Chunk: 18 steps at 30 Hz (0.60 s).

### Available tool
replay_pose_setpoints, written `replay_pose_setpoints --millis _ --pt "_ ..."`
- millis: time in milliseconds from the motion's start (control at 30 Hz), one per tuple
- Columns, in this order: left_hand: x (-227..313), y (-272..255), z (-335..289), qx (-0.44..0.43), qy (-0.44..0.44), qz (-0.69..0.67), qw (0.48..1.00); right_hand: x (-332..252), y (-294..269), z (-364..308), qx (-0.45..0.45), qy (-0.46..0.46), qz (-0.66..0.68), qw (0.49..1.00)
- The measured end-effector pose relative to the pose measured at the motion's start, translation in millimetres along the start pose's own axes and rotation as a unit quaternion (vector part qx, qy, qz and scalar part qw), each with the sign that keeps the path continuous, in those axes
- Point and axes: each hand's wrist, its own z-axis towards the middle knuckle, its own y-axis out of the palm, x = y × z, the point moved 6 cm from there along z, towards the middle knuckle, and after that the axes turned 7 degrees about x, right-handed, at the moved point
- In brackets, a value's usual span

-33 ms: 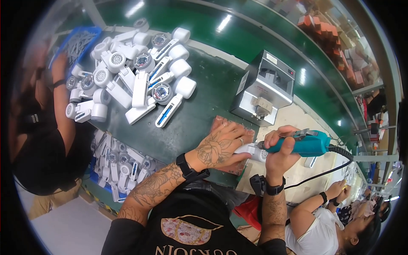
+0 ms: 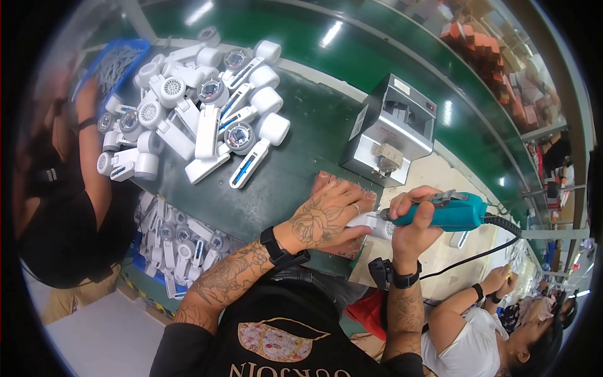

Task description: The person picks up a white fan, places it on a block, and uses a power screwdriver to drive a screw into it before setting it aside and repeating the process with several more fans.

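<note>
My right hand point(image 2: 417, 227) is wrapped round a teal electric screwdriver point(image 2: 461, 212), which lies almost level with its black cord trailing to the right. Its tip points left and meets a white handheld fan point(image 2: 379, 227), whose round grille shows partly under my right hand. From the other side, my left hand point(image 2: 328, 215) is closed over the fan's handle and presses it on a worn reddish-brown pad point(image 2: 344, 250). The handle is mostly hidden beneath my fingers.
Many similar white fans point(image 2: 207, 129) are heaped on the green table point(image 2: 295, 163), some with circuits exposed. A grey metal machine point(image 2: 389, 135) stands beyond my hands. Left are a blue bin point(image 2: 139, 45), a lower bin of fans point(image 2: 182, 242) and a co-worker's arm point(image 2: 94, 151). Another person sits right.
</note>
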Motion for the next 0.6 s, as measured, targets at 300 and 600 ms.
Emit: replay_pose_setpoints --millis 300,600 --pt "1 2 0 -0.007 0.000 0.021 1.000 12 0 1 0.014 0.019 0.032 0.999" --pt "1 0 0 -0.003 0.003 0.027 1.000 6 4 1 0.013 0.031 0.006 0.999"
